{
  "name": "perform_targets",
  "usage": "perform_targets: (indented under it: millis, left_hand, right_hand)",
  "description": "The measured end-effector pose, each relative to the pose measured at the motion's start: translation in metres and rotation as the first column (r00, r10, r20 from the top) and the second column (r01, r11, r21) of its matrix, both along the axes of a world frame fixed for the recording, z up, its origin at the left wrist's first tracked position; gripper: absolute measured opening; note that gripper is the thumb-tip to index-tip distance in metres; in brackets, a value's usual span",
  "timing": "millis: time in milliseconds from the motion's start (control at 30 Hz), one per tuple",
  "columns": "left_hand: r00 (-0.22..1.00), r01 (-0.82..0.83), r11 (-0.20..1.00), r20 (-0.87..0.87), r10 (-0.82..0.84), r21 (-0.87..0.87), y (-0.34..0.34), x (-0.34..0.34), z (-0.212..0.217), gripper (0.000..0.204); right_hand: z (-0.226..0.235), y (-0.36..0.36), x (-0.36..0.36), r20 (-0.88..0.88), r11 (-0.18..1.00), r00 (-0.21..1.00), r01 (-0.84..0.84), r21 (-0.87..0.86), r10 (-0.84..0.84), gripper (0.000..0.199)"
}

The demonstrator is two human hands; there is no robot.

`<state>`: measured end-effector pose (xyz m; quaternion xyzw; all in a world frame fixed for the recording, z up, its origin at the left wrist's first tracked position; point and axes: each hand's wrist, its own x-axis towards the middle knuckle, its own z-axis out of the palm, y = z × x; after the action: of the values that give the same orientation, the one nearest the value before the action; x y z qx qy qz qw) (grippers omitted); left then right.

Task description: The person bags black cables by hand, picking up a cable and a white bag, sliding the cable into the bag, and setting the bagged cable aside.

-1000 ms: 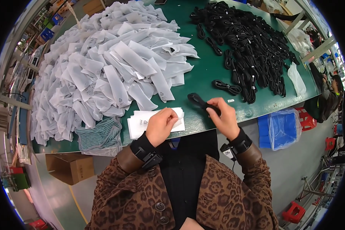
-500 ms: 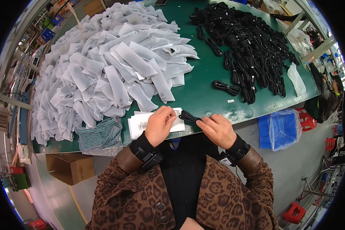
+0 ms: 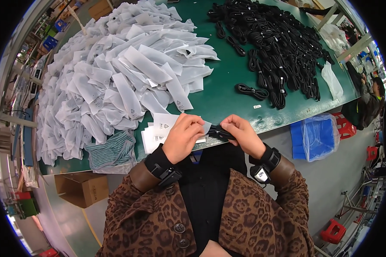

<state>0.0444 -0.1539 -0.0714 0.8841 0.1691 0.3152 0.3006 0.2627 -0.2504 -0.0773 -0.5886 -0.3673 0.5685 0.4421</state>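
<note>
My left hand [image 3: 181, 138] is closed on a frosted white plastic bag [image 3: 163, 121], lifted above a small stack of flat bags [image 3: 149, 141] at the table's near edge. In my right hand [image 3: 245, 135] is a coiled black cable [image 3: 219, 132], pinched between thumb and fingers. The cable's left end meets the right end of the bag; how far it reaches inside cannot be made out. Beyond the hands, a heap of white bags [image 3: 116, 77] covers the left side of the table. Bundled black cables [image 3: 278, 55] are piled on the right, with a single cable bundle [image 3: 251, 91] nearer me.
The green table [image 3: 227, 109] has its edge just before my body. A striped teal glove [image 3: 111, 152] in clear plastic lies at the left. Below stand a cardboard box [image 3: 83, 188] and a blue, plastic-lined bin [image 3: 315, 139]. Another person [image 3: 369, 103] is at the far right.
My left hand has raised one bag off the stack. The right hand has brought the cable against the bag's right end. The whole view has shifted slightly.
</note>
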Motion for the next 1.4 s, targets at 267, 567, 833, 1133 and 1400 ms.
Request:
perform_targets:
  millis: [267, 567, 833, 1133, 1400]
  left_hand:
    - [0.996, -0.051, 0.933, 0.054, 0.075, -0.357, 0.008, 0.004, 0.019, 0.010]
    - [0.948, 0.188, 0.535, 0.295, 0.120, -0.823, 0.078, -0.004, 0.078, 0.007]
    - [0.951, 0.040, 0.833, 0.277, 0.138, -0.551, 0.109, 0.007, 0.091, 0.012]
    - [0.897, 0.396, 0.314, 0.437, 0.069, -0.863, 0.114, 0.019, 0.076, 0.024]
    - [0.864, 0.493, 0.127, 0.502, 0.048, -0.861, 0.087, 0.048, 0.065, 0.029]
  right_hand:
    - [0.011, 0.008, -0.006, 0.577, 0.626, 0.797, -0.362, 0.691, -0.176, 0.031]
    - [0.039, 0.024, 0.008, 0.422, 0.646, 0.847, -0.128, 0.753, -0.324, 0.022]
    - [-0.006, 0.035, 0.092, 0.829, 0.786, 0.214, -0.265, 0.558, -0.516, 0.030]
    - [-0.018, 0.038, 0.084, 0.807, 0.903, 0.495, -0.095, 0.418, -0.321, 0.033]
    - [0.060, 0.074, 0.002, 0.442, 0.583, 0.808, -0.156, 0.798, -0.389, 0.018]
